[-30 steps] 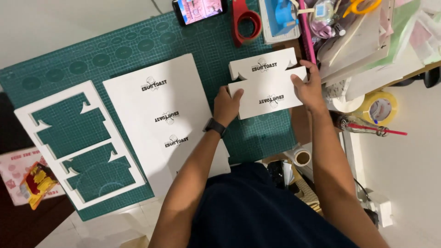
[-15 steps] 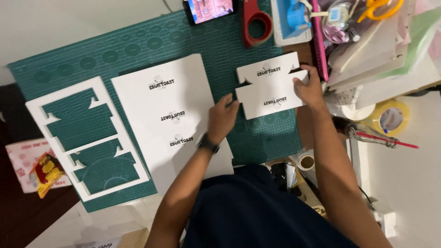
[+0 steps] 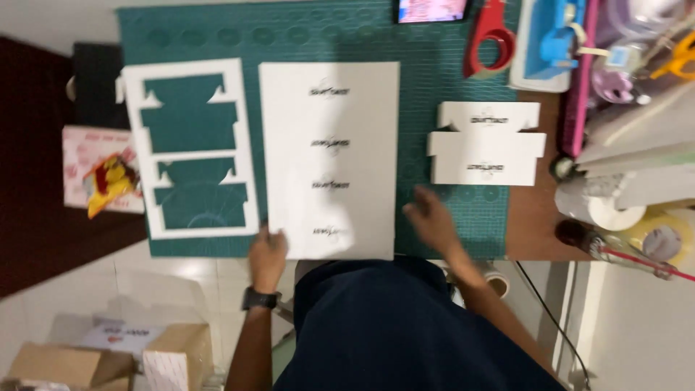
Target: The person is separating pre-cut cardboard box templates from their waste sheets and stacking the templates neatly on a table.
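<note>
The left hand [image 3: 268, 255] rests at the near left corner of a white printed sheet [image 3: 329, 159], its fingers curled loosely onto the edge of the sheet; whether they pinch it or only touch it cannot be told. A dark watch [image 3: 260, 297] sits on that wrist. The right hand [image 3: 433, 219] is blurred, with its fingers spread open and holding nothing, hovering over the green cutting mat [image 3: 434, 72] just right of the sheet's near right corner. The sheet lies flat in the middle of the mat, with small dark marks printed down its centre. To the left of it lies a white leftover frame [image 3: 246, 152] with shapes cut out, so the green mat shows through the holes. To the right and farther away, well apart from the right hand, two white cut-out card pieces [image 3: 485, 145] lie one just beside the other near the mat's right edge. At the far edge sit a red tape dispenser [image 3: 491, 36] and a blue and white tray [image 3: 550, 43]. Near the person's left, on the floor, stand cardboard boxes [image 3: 108, 358].
</note>
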